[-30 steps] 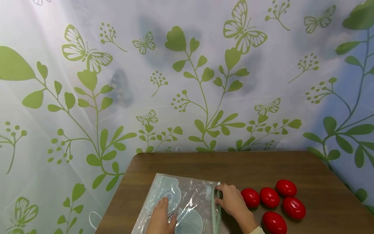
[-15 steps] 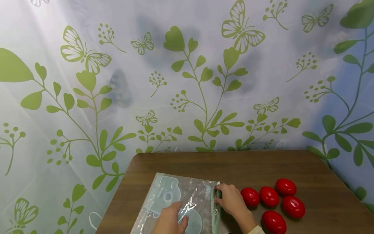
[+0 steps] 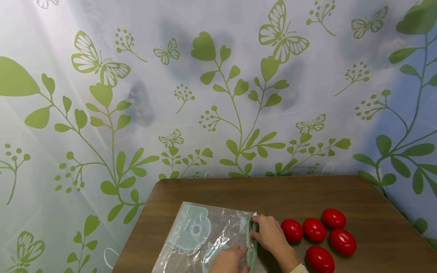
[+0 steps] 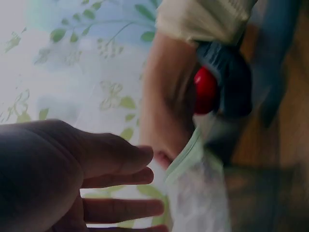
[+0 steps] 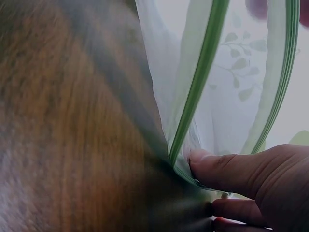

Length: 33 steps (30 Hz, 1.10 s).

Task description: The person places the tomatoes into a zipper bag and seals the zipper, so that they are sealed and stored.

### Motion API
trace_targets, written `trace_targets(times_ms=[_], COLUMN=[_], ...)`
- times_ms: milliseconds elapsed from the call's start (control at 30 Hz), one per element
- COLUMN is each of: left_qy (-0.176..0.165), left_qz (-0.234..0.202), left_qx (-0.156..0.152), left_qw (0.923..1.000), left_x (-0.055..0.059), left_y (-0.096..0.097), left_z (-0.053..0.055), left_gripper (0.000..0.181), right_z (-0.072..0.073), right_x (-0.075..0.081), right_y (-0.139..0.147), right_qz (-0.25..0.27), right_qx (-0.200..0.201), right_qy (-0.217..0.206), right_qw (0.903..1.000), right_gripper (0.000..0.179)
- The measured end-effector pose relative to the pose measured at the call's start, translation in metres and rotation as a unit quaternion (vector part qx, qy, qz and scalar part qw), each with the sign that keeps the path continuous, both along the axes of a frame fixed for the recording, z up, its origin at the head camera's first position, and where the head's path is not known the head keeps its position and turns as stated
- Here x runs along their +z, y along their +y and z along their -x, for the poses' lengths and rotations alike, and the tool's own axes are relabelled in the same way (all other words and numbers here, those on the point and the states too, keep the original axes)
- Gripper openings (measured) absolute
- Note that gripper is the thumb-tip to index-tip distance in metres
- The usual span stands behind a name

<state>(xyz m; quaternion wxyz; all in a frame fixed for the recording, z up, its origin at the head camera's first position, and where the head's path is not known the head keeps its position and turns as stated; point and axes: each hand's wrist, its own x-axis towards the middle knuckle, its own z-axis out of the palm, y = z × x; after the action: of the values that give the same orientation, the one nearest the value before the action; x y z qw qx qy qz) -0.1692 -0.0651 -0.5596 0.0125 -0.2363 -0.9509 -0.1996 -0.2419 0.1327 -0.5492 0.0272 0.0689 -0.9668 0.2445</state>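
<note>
A clear plastic zip bag [image 3: 190, 229] with pale blue printed shapes lies flat, its green zip edge [image 3: 252, 254] to the right. My right hand [image 3: 271, 234] grips that edge near the far corner. In the right wrist view the thumb of the right hand [image 5: 260, 183] sits inside the mouth, the other fingers outside, and the two green zip strips [image 5: 200, 79] stand apart. Over the bag's near part, close to the mouth, is my left hand [image 3: 228, 261]. The left wrist view shows the left hand [image 4: 91, 169] with fingers extended and nothing held.
Several glossy red egg-shaped objects [image 3: 314, 229] lie on the brown wooden table [image 3: 290, 193], just right of my right hand. Behind the table hangs a white curtain [image 3: 218, 94] with green leaves and butterflies.
My left hand has moved right across the bag, from its blue prints toward the zip edge. The right hand keeps its grip in the same place, and the red objects have not moved.
</note>
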Motion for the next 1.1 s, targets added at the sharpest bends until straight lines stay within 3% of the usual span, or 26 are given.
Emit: trace_targets(times_ms=[100, 167, 267, 333, 467, 533, 633, 667, 767, 867, 900, 967, 1100], left_qy=[-0.014, 0.024, 0.049, 0.049, 0.015, -0.002, 0.024, 0.022, 0.022, 0.000, 0.003, 0.003, -0.020], left_qz=[0.038, 0.070, 0.108, 0.110, 0.101, 0.106, 0.119, 0.115, 0.097, 0.066, 0.060, 0.048, 0.049], left_qx=[0.017, 0.015, 0.022, 0.034, 0.075, 0.092, 0.113, 0.116, 0.127, 0.133, 0.134, 0.136, 0.127], left_qw=[0.9990, 0.9972, 0.9928, 0.9921, 0.9920, 0.9900, 0.9862, 0.9862, 0.9869, 0.9890, 0.9891, 0.9896, 0.9905], left_x=[-0.012, -0.021, -0.021, -0.015, 0.008, 0.013, -0.013, -0.015, -0.006, 0.030, 0.032, 0.026, -0.006], left_y=[0.015, 0.022, 0.030, 0.033, 0.039, 0.041, 0.038, 0.037, 0.032, 0.028, 0.027, 0.024, 0.018], left_z=[0.001, 0.001, -0.003, -0.007, -0.017, -0.018, -0.008, -0.006, -0.006, -0.016, -0.016, -0.013, 0.001], left_gripper=[0.046, 0.046, 0.045, 0.047, 0.053, 0.055, 0.058, 0.059, 0.057, 0.049, 0.047, 0.048, 0.054], right_z=[-0.001, -0.001, -0.002, -0.003, -0.002, -0.001, 0.000, 0.000, -0.001, 0.000, 0.000, 0.000, -0.001], right_x=[0.000, 0.000, 0.001, 0.000, -0.001, -0.002, -0.002, -0.002, -0.002, -0.003, -0.003, -0.002, -0.001], right_y=[-0.001, -0.001, -0.002, -0.002, -0.001, -0.001, 0.000, -0.001, -0.001, 0.000, 0.000, 0.000, -0.001], right_qz=[-0.002, -0.002, -0.003, -0.002, 0.003, 0.003, 0.000, -0.001, 0.000, 0.004, 0.006, 0.006, 0.004], right_qx=[-0.003, -0.003, -0.002, -0.002, -0.001, 0.002, 0.008, 0.008, 0.008, 0.008, 0.007, 0.007, 0.003], right_qy=[-0.001, 0.000, 0.003, 0.005, 0.007, 0.007, 0.011, 0.012, 0.014, 0.011, 0.010, 0.008, 0.003], right_qw=[1.0000, 1.0000, 1.0000, 1.0000, 1.0000, 1.0000, 0.9999, 0.9999, 0.9999, 0.9999, 0.9999, 0.9999, 1.0000], right_gripper=[0.041, 0.041, 0.041, 0.041, 0.042, 0.042, 0.041, 0.041, 0.042, 0.041, 0.041, 0.040, 0.040])
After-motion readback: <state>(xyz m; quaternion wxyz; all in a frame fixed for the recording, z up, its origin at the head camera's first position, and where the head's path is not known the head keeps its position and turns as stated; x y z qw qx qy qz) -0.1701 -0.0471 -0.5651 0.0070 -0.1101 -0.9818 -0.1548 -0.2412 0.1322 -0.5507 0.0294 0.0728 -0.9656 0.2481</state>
